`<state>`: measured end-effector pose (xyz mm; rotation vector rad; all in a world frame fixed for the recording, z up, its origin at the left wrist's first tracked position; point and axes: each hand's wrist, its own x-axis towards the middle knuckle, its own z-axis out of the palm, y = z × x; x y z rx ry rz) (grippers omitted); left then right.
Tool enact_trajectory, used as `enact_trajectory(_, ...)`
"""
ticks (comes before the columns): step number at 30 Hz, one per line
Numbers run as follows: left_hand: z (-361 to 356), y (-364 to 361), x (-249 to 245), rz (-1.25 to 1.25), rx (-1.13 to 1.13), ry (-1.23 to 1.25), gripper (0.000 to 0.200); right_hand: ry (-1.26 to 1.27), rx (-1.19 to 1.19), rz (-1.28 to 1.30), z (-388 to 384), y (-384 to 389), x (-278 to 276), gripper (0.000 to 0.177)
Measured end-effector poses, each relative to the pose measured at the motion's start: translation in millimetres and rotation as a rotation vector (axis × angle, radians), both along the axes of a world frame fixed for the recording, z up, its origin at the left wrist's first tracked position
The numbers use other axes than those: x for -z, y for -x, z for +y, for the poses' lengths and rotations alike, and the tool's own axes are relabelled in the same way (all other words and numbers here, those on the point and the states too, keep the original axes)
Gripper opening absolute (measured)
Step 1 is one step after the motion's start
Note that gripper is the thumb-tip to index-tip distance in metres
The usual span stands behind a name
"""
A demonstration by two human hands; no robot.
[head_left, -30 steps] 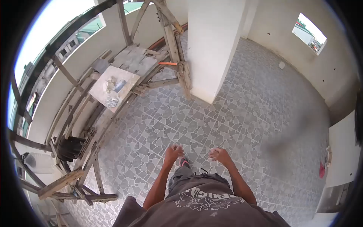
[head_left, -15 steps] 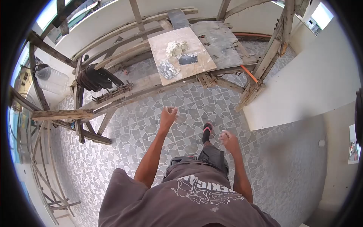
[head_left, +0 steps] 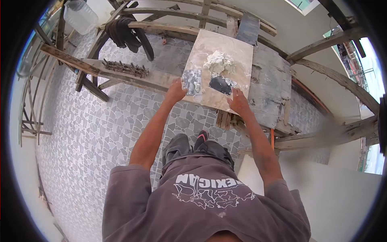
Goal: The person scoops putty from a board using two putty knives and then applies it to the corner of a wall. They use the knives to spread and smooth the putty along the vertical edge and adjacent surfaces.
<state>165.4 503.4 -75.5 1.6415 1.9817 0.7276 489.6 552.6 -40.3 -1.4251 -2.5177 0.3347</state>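
Observation:
A pale square board lies on a wooden scaffold in front of me. On it sit a lump of white putty, a grey smeared scraper and a dark scraper. My left hand is at the board's near left corner, fingers closed over the grey scraper's near end. At the board's near edge, my right hand has its fingertips just beside the dark scraper; its grip is hidden.
The rough timber scaffold frame spans the top of the view, with a grey plank to the right of the board. Dark cloth hangs over a rail, with a plastic jug beyond. A white wall stands at lower right; patterned floor tiles lie to the left.
I have walked up to the scaffold. Both hands rose from waist height and reached forward onto the board's near edge.

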Motion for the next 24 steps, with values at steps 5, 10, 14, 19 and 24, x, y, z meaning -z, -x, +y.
enact_trajectory(5,30,5,12,0.106,-0.027,0.091,0.061,0.026,-0.184,-0.248,68,9,14,0.088)
enact_trajectory(10,67,24,10,0.218,0.14,0.176,0.078,0.15,-0.178,-0.382,86,15,16,0.096)
enact_trajectory(14,86,22,12,0.314,0.215,0.323,0.098,0.161,-0.165,-0.438,85,21,10,0.1)
enact_trajectory(19,100,23,17,0.269,0.224,0.37,0.109,0.215,-0.114,-0.426,82,27,1,0.103)
enact_trajectory(24,111,27,34,0.267,0.258,0.409,0.112,0.178,0.006,-0.361,61,33,-9,0.104)
